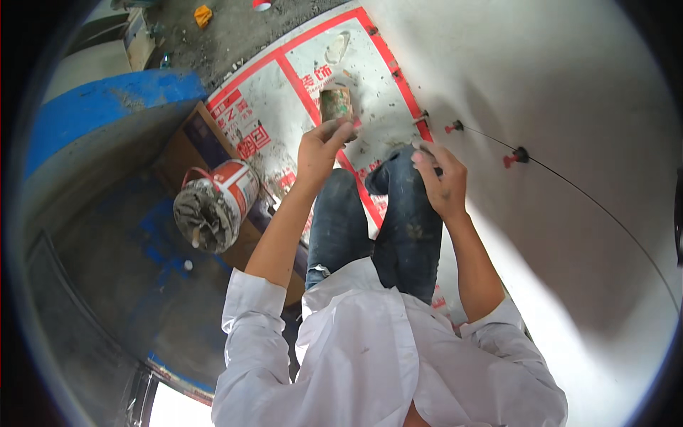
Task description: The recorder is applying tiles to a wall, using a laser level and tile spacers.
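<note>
My left hand is closed in a pinch over the covered floor, just below a dirty rectangular piece; what it holds, with a bit of red at the fingertips, is too small to name. My right hand, above my bent right knee, has its fingers curled toward the thumb around something I cannot make out. Near it on the pale wall or tiled surface are red-and-black fittings along a thin dark line.
A mortar-crusted bucket stands beside a cardboard sheet at left. A blue-edged curved ledge borders the left. White protective sheeting with red print covers the floor; yellow scrap lies beyond it.
</note>
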### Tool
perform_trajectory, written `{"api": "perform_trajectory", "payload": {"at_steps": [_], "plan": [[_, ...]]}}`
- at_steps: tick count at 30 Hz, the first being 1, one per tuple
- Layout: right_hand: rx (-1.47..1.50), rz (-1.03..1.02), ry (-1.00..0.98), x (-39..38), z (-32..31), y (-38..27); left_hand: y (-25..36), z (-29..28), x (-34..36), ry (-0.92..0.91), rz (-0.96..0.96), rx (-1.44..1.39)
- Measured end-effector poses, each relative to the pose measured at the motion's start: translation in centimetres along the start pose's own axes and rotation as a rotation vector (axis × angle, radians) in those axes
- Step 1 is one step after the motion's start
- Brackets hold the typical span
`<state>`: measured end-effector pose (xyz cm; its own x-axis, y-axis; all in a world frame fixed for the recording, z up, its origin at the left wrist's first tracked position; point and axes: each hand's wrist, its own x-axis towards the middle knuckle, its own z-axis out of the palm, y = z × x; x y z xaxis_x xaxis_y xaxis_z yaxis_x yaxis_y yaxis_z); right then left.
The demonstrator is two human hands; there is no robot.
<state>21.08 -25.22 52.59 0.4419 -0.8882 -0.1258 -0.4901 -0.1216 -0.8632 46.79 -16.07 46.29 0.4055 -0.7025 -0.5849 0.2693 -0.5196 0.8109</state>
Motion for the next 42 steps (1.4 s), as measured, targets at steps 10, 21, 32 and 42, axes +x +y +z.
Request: {"api": "perform_trajectory", "payload": {"at_steps": [10,21,32,42], "plan": [[0.171,0.126,-0.313,-2.6,-4.9,-22.7,16.0,0.7,-19.6,0.070,-0.207,-0.482],[0.124,0.522,-0.022,-8.5,-10.4,-37.2,28.1,-3.1,-25.1,-0.410,-0.311,-0.409],[0.229,0.944,0.265,-14.5,-14.0,-37.8,32.5,2.6,-27.6,-0.761,-0.203,-0.093],[0.213,0.736,0.475,-18.4,-16.2,-32.9,30.7,8.2,-28.3,-0.933,-0.160,0.127]]}}
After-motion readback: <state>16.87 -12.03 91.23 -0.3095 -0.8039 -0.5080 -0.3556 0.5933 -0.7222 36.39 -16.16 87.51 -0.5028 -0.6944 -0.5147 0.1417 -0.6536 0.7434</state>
